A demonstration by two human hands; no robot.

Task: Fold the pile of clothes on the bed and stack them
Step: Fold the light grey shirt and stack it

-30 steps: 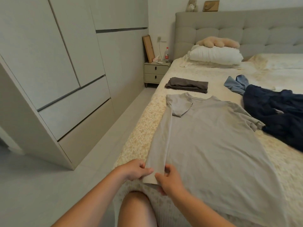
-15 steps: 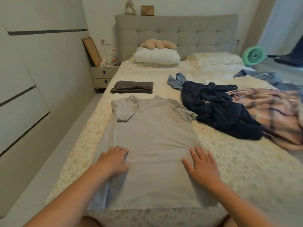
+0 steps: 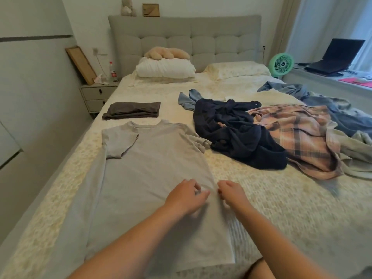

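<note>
Grey t-shirt (image 3: pixel 153 178) flat on bed (image 3: pixel 271 208); left hand (image 3: pixel 186 196) and right hand (image 3: pixel 230 191) both pinch its right edge, fingers curled.

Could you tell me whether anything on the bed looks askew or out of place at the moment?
Mainly the unfolded clothes: a navy garment and a pink plaid shirt lie crumpled in a heap right of the grey T-shirt, whose right sleeve is bunched up. The dark folded garment looks tidy.

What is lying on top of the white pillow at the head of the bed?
A beige plush toy lies across the top of the white pillow. Its underside and the pillow's surface beneath it are covered, so nothing more can be seen there.
</note>
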